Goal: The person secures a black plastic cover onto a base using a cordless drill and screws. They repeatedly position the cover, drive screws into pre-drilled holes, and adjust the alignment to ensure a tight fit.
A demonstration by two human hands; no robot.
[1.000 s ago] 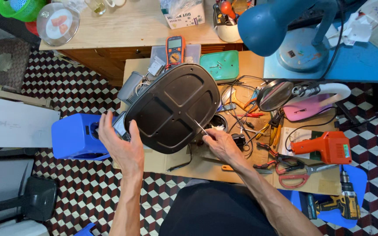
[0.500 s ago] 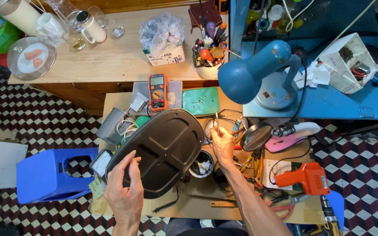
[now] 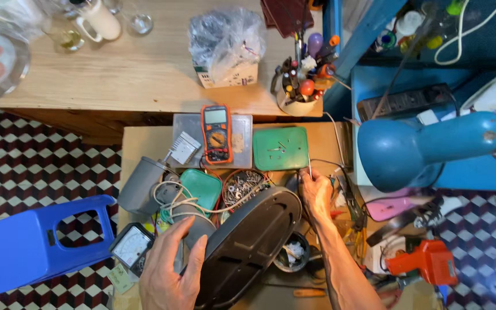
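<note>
My left hand (image 3: pixel 170 272) grips the near left edge of a dark oval plastic cover (image 3: pixel 248 247), which is tilted over the cluttered low workbench (image 3: pixel 144 143). Just right of the cover's top end, my right hand (image 3: pixel 316 195) pinches a thin metal pin (image 3: pixel 309 165) that points upward. The pin's tip reaches the lower right corner of a green tray (image 3: pixel 279 148) with a few small screws in it. A small dark cup (image 3: pixel 294 255) with bits inside peeks out from under the cover's right side.
An orange multimeter (image 3: pixel 216 133), a bowl of screws (image 3: pixel 242 186), a green lid (image 3: pixel 202 186) and an analog meter (image 3: pixel 130 247) crowd the bench. A blue lamp (image 3: pixel 426 149) hangs at the right, above an orange power tool (image 3: pixel 426 261). A blue stool (image 3: pixel 35 244) stands left.
My right hand left the cover and rose toward the green tray, now holding the thin pin. The cover sank lower and turned more edge-on, and the view shifted toward the back tables.
</note>
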